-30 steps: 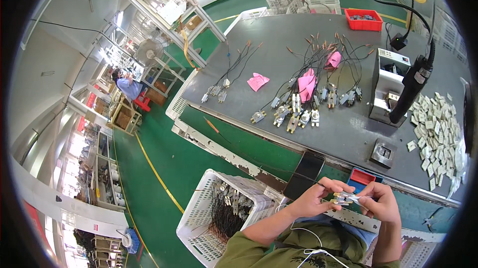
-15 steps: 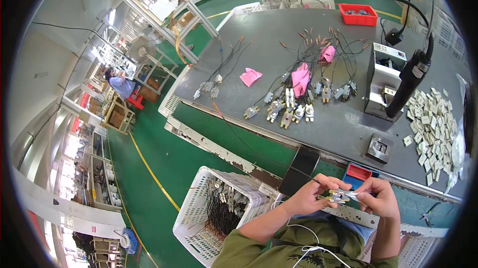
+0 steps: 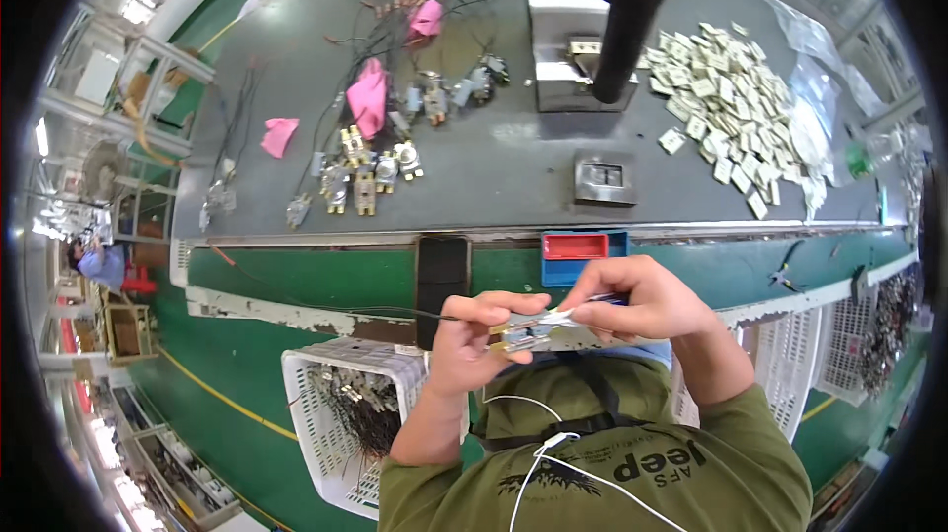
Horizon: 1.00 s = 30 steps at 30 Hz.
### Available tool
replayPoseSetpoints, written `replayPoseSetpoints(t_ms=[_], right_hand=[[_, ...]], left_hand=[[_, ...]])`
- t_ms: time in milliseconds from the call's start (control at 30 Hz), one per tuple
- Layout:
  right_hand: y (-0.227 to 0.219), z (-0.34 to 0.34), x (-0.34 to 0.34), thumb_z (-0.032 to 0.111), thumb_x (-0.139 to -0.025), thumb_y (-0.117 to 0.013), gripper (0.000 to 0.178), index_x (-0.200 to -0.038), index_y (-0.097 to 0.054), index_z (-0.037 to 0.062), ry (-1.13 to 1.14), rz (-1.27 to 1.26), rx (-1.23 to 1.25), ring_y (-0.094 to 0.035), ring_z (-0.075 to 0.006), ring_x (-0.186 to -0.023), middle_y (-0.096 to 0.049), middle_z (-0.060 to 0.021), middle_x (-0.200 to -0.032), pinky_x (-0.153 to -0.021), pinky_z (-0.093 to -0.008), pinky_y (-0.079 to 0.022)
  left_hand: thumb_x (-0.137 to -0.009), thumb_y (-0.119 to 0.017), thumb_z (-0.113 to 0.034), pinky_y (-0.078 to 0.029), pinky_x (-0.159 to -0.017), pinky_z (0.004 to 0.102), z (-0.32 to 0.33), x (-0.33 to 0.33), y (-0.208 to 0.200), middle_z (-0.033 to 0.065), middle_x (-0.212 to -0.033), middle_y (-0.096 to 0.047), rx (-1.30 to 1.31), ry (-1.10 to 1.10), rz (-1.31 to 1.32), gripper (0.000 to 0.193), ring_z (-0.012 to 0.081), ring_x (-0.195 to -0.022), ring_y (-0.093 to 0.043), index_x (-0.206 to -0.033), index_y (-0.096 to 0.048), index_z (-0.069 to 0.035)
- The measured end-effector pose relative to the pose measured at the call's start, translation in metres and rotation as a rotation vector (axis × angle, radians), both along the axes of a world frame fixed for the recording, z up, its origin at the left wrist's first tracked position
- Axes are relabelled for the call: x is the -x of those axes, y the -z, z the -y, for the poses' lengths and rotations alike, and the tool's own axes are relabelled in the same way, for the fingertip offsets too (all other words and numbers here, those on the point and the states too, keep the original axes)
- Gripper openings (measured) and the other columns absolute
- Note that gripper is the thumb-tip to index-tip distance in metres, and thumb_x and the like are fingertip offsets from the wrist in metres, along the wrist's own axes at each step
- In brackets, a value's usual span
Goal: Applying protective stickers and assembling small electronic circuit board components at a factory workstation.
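Observation:
In front of my chest, my left hand [image 3: 464,346] is closed round a small metal-and-brass connector [image 3: 525,337], pinched between thumb and fingers. A thin black wire [image 3: 380,312] trails leftward from that hand. Bent over the connector's right end, my right hand [image 3: 647,307] is closed on a slim silvery tool [image 3: 560,319] whose kind is mostly hidden by the fingers. The tool's end meets the connector. Similar wired connectors [image 3: 365,192] lie grouped on the grey table [image 3: 474,162] beyond, with pink scraps [image 3: 366,97] among them.
A blue-and-red tray [image 3: 573,247] and a dark flat phone-like slab [image 3: 442,275] lie by the near edge. Behind stand a metal block [image 3: 604,179], a boxy device [image 3: 563,13] and a pile of pale tiles [image 3: 726,107]. Pliers [image 3: 787,273] are right; a white crate [image 3: 306,384] holds wired parts.
The view has swung round, so the table and its parts appear farther left and more level. Both hands keep their hold on the connector and the slim tool.

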State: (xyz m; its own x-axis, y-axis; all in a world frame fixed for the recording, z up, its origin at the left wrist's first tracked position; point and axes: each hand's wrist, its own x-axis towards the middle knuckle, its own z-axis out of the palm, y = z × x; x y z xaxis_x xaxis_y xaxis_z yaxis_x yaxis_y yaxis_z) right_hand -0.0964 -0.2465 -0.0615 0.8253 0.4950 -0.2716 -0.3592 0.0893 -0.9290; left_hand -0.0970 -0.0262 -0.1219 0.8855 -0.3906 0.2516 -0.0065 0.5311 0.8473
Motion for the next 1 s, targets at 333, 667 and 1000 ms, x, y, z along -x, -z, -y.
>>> replayPoseSetpoints(t_ms=[333, 667, 1000], right_hand=[[0.003, 0.002, 0.004, 0.008, -0.088, -0.060, 0.012, -0.095, -0.061, -0.0014, -0.021, -0.011, -0.046, -0.047, -0.0032, -0.051, -0.055, -0.0003, -0.061, -0.042, -0.0196, -0.033], [0.002, 0.000, 0.001, 0.009, -0.088, -0.058, 0.012, -0.096, -0.061, -0.0001, -0.056, 0.073, 0.001, -0.050, -0.0030, -0.056, -0.057, 0.0000, -0.066, -0.046, -0.0194, -0.037], [0.011, -0.003, 0.005, 0.006, -0.087, -0.060, 0.010, -0.094, -0.062, -0.0009, 0.028, 0.214, -0.009, -0.053, -0.0043, -0.056, -0.060, -0.0029, -0.067, -0.046, -0.0197, -0.038]], left_hand=[[-0.068, -0.079, -0.010, -0.051, -0.088, 0.0436, 0.002, 0.005, 0.002, 0.0188, -0.103, -0.060, -0.004, -0.034, 0.010, 0.051, 0.0333, -0.104, -0.058, -0.103, -0.042, -0.009], [-0.068, -0.080, -0.012, -0.050, -0.088, 0.0442, 0.001, 0.001, -0.002, 0.0181, -0.103, -0.060, -0.025, -0.043, -0.001, 0.051, 0.0330, -0.103, -0.059, -0.102, -0.042, -0.009], [-0.067, -0.080, -0.015, -0.052, -0.086, 0.0439, 0.000, 0.003, 0.000, 0.0186, -0.102, -0.060, -0.016, -0.048, -0.023, 0.051, 0.0328, -0.102, -0.059, -0.102, -0.042, -0.009]])
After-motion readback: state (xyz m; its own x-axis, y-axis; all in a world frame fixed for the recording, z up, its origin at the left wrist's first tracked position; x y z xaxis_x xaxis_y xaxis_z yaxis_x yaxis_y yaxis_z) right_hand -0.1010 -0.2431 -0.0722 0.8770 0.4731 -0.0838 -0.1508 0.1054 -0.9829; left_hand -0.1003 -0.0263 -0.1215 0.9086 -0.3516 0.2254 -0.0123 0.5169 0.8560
